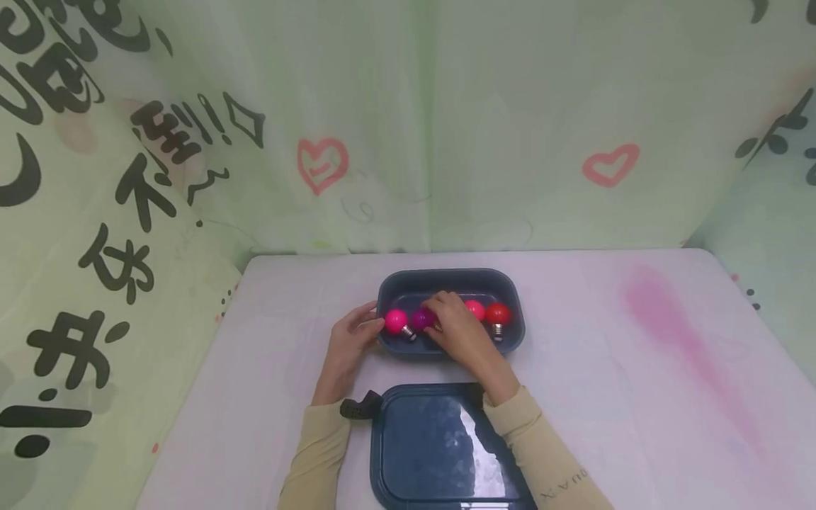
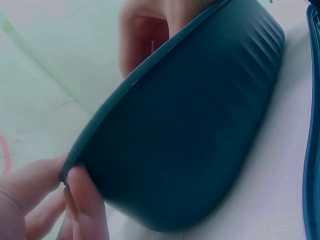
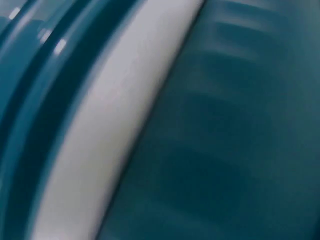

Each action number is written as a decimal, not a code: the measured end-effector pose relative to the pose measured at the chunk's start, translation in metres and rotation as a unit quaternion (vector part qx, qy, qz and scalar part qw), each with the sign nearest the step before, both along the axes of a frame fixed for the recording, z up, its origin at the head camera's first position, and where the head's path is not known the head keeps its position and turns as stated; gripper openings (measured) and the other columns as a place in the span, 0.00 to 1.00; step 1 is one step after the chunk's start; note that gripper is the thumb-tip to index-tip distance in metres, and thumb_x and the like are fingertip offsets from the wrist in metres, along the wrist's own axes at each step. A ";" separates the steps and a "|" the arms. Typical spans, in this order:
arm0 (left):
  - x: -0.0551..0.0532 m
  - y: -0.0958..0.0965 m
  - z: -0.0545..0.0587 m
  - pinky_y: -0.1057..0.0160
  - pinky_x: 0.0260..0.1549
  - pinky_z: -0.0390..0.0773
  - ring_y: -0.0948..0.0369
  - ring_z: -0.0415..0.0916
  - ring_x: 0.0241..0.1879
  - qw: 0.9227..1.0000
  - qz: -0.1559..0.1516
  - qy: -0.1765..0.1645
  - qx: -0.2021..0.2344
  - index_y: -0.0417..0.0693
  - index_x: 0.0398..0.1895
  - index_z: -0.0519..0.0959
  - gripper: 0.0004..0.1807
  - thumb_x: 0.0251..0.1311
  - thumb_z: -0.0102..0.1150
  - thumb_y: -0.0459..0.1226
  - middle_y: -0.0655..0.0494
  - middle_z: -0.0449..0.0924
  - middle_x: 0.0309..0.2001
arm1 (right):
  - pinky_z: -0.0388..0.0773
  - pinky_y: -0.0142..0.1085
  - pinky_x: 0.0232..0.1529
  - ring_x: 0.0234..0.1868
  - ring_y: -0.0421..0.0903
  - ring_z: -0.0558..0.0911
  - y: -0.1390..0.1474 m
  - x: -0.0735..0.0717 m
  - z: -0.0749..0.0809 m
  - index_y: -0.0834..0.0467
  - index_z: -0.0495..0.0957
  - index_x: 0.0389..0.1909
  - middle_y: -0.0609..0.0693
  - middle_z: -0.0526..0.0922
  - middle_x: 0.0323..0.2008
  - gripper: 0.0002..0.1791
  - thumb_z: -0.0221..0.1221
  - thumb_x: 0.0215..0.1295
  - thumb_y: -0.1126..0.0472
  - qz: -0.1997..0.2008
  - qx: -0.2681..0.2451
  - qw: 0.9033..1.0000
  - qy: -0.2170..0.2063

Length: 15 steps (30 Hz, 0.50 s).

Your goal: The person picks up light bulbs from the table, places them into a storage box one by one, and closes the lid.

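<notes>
A dark blue plastic box (image 1: 446,278) stands on the table with a row of small light bulbs inside. My left hand (image 1: 350,341) pinches the box's left rim between thumb and fingers, as the left wrist view shows up close. Reaching into the box, my right hand (image 1: 460,331) holds a purple bulb (image 1: 421,319) in its fingertips. To the left of it lies a pink bulb (image 1: 396,321) with its metal screw base. Beyond the right hand are another pink bulb (image 1: 474,309) and a red bulb (image 1: 498,314). The right wrist view shows no hand, only blurred box wall.
The dark blue lid (image 1: 423,446) lies flat in front of the box, partly under the right forearm. A black strap (image 1: 361,405) is at the left wrist. White cloth (image 1: 574,411) with a pink stain covers the table. A printed green curtain (image 1: 510,106) hangs behind.
</notes>
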<state>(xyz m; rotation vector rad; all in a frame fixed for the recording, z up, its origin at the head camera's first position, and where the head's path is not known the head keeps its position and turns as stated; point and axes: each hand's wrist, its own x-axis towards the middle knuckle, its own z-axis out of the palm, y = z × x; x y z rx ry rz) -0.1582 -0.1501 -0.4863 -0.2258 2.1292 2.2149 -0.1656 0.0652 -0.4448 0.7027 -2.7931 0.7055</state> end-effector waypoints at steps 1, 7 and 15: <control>0.000 0.000 0.001 0.66 0.37 0.80 0.57 0.79 0.45 1.000 -0.001 0.001 0.002 0.46 0.62 0.77 0.26 0.59 0.69 0.38 0.42 0.78 0.54 | 0.81 0.42 0.52 0.48 0.51 0.78 0.001 0.000 0.001 0.63 0.81 0.51 0.55 0.81 0.45 0.23 0.74 0.52 0.65 0.001 -0.001 1.000 0.001; -0.001 0.002 0.002 0.65 0.37 0.80 0.58 0.80 0.44 1.000 -0.003 -0.002 0.007 0.46 0.62 0.78 0.26 0.59 0.69 0.37 0.43 0.78 0.53 | 0.81 0.41 0.51 0.48 0.51 0.79 0.008 0.003 0.007 0.62 0.81 0.51 0.54 0.81 0.45 0.23 0.74 0.51 0.65 0.007 0.006 1.000 0.007; 0.005 -0.002 0.006 0.65 0.38 0.83 0.58 0.81 0.43 1.000 0.002 0.007 0.003 0.42 0.61 0.77 0.25 0.60 0.68 0.36 0.40 0.78 0.53 | 0.81 0.42 0.53 0.49 0.51 0.79 0.014 0.009 0.018 0.63 0.81 0.52 0.55 0.81 0.46 0.23 0.73 0.54 0.64 0.024 -0.001 1.000 0.008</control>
